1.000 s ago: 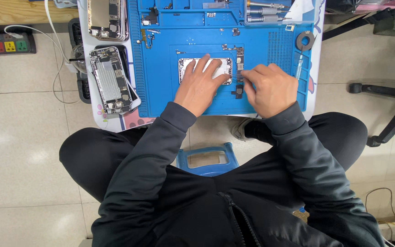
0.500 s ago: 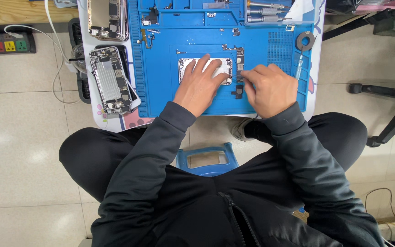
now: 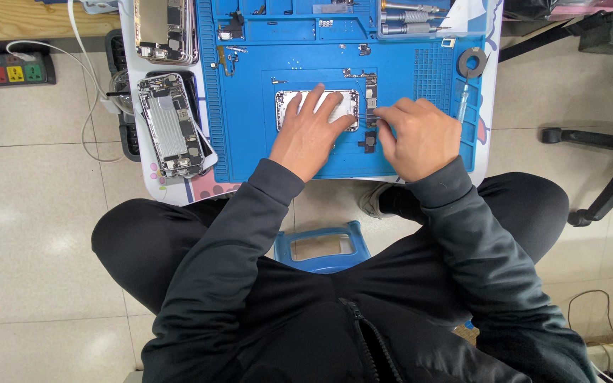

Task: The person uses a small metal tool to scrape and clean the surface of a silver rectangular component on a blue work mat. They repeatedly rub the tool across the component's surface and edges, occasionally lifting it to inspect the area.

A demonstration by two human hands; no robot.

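Note:
A silver phone housing (image 3: 345, 103) lies face up in the middle of the blue repair mat (image 3: 250, 142). My left hand (image 3: 310, 131) lies on the housing with fingers spread and holds it down. My right hand (image 3: 416, 135) is just right of the housing, fingers pinched on a thin metal tool (image 3: 369, 117) whose tip is at the housing's right edge. A narrow strip of small parts (image 3: 371, 79) lies above the tool tip. A small dark part (image 3: 368, 142) lies on the mat below it.
An opened phone (image 3: 168, 128) and another phone body (image 3: 164, 28) lie left of the mat. A tape roll (image 3: 471, 62) and screwdrivers (image 3: 406, 14) are at the mat's top right. A power strip (image 3: 12, 71), a blue stool (image 3: 321, 245) and an office chair base (image 3: 604, 142) stand on the floor.
My right hand's fingers have shifted slightly up and left toward the housing's right edge. My left hand has stayed on the housing.

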